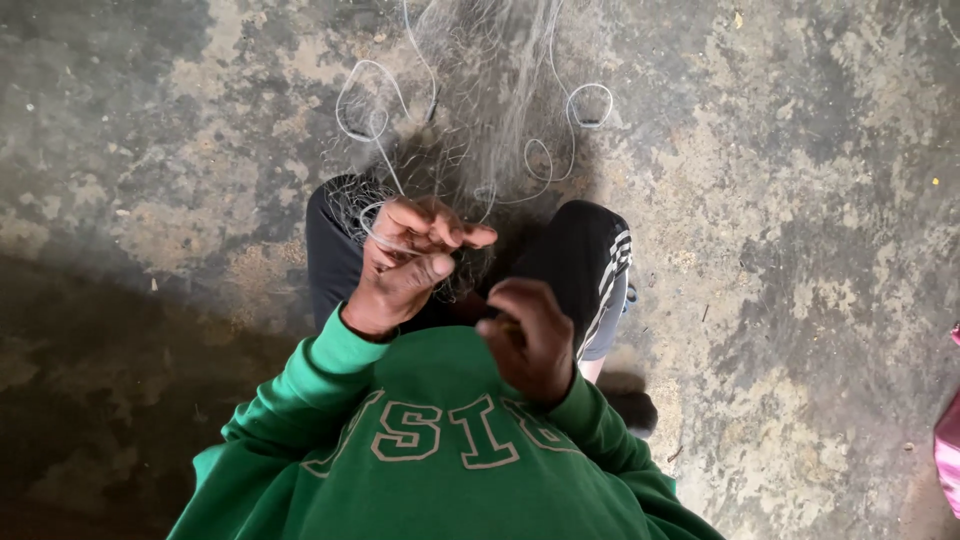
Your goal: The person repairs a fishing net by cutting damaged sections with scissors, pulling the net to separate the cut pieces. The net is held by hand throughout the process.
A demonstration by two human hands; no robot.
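Head view, person seated over a worn concrete floor (800, 250). A fine, pale fishing net (480, 110) hung bunched in front of the knees, with loose loops of white cord (365, 95) standing out at either side of it. The left hand (405, 265) pinched a loop of cord and mesh between thumb and fingers. The right hand (530, 335) was curled, knuckles up; whether it held a strand could not be told. Risk, as judged: the mesh was very fine and tangled near the fingers, so a sharp pull could snag, tighten a knot or tear threads. Slack loops could also catch on the knees.
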